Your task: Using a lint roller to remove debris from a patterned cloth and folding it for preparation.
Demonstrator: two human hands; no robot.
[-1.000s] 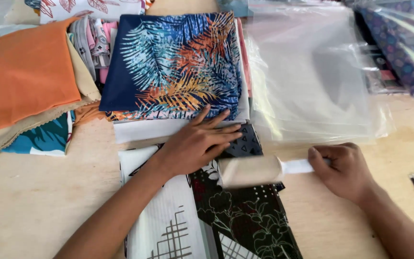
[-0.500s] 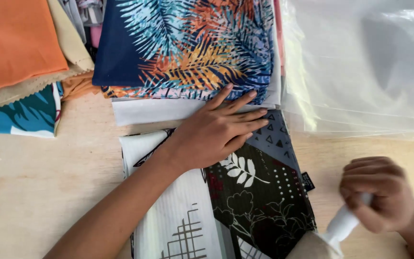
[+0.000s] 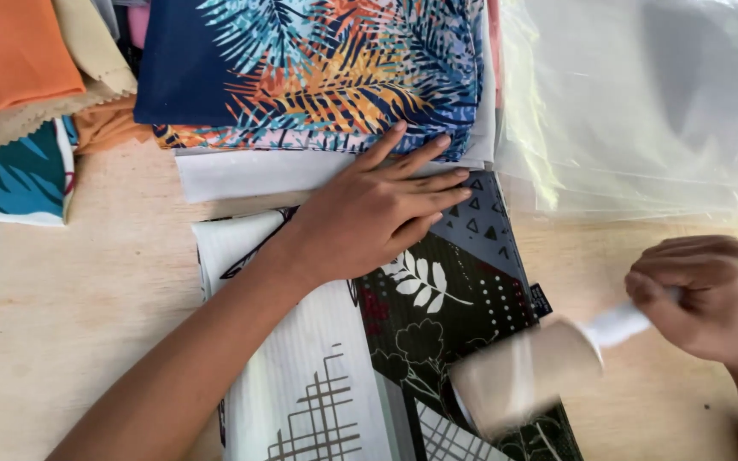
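head view — right hand [image 3: 711,294] fingers clench lint roller [image 3: 527,376]; left hand [image 3: 377,213] flat on dark fabric [image 3: 463,299].

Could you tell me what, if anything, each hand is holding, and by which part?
The right hand holds a lint roller by its white handle. The left hand holds nothing; it presses flat on the dark patterned fabric.

My left hand [image 3: 377,213] lies flat, palm down, fingers stretched out together and pointing up and to the right, thumb spread wide. Its bare forearm runs back toward the lower left corner. My right hand [image 3: 702,294] is curled into a closed grip, knuckles up, fingers wrapped tight, with the wrist coming in from the lower right edge.
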